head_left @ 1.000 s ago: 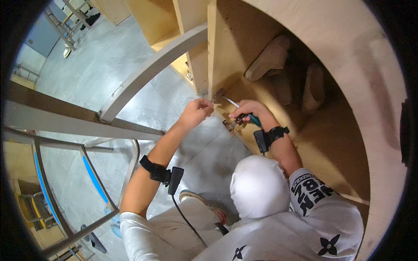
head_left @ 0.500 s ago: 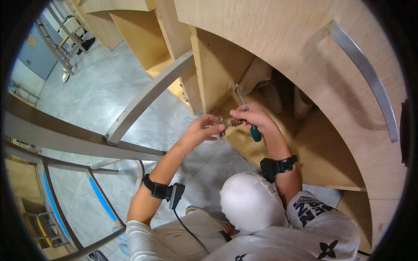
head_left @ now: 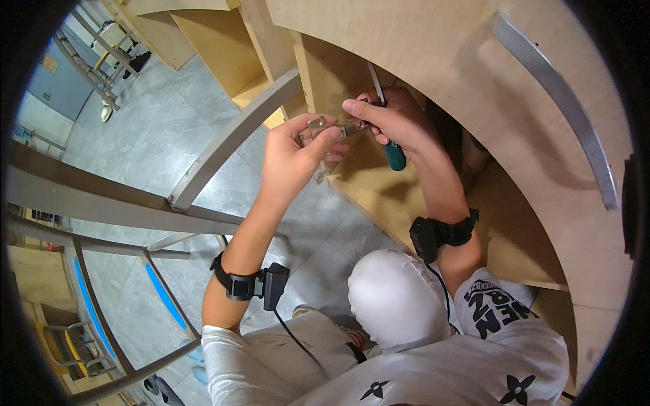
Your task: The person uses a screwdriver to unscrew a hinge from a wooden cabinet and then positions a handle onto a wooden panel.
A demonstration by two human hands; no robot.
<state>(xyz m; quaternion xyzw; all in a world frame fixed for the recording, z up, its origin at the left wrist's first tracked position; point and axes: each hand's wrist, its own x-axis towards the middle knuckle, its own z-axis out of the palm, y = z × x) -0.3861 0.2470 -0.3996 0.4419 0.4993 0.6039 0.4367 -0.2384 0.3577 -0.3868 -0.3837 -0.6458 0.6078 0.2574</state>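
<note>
A metal cabinet hinge (head_left: 353, 126) is held between my two hands at the open front of a wooden cabinet (head_left: 379, 193). My left hand (head_left: 291, 152) grips the hinge's cup end between thumb and fingers. My right hand (head_left: 403, 120) pinches the arm end and also keeps a screwdriver (head_left: 395, 156) in its grasp. The screwdriver's green handle sticks out below the palm, while its shaft points up and away. Some of my right fingers are hidden behind the hand.
A pale wooden panel with a long metal handle (head_left: 565, 101) spans the upper right. Grey metal frame bars (head_left: 233, 139) run close by on the left, over the grey tiled floor (head_left: 196, 95). Inside the cabinet stand dim rounded objects.
Both hands have moved up and farther away, toward the cabinet's side wall, with the hinge and screwdriver still held. The hinge now looks more stretched out between them.
</note>
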